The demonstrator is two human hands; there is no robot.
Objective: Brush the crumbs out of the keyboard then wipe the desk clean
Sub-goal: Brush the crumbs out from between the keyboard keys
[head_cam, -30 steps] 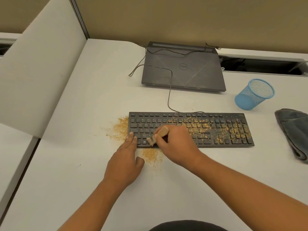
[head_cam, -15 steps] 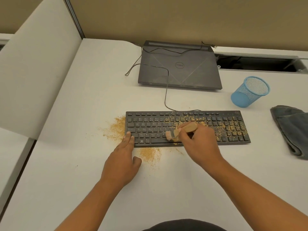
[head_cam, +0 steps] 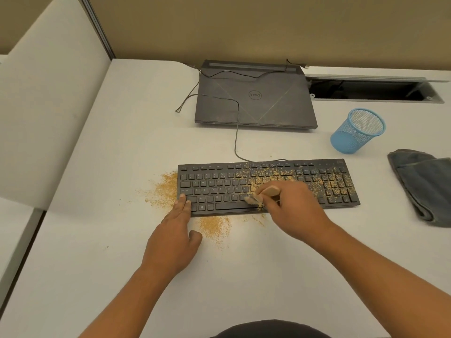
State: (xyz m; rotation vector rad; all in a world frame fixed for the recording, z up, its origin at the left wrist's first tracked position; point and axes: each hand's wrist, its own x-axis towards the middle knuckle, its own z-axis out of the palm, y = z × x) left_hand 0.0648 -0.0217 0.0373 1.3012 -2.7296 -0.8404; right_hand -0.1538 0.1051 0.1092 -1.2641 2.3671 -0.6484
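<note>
Office cubicle. White bench [head_cam: 122, 142] w/ a pale partition [head_cam: 48, 106] along its left side & a beige wall [head_cam: 244, 25] behind. Closed laptop [head_cam: 256, 101] at the back, wired keyboard [head_cam: 212, 189] in front of it, its cable [head_cam: 236, 132] running up over the laptop lid. Blue mesh pen cup [head_cam: 356, 132] to the right. Open cable slot [head_cam: 366, 90] cut into the bench top, rear right, dark inside. 2nd bench [head_cam: 14, 228] shows past the partition, left.

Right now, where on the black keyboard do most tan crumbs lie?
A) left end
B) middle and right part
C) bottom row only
B: the tan crumbs speckle the black keyboard from its middle rightward, while its left-end keys look clean.
</note>
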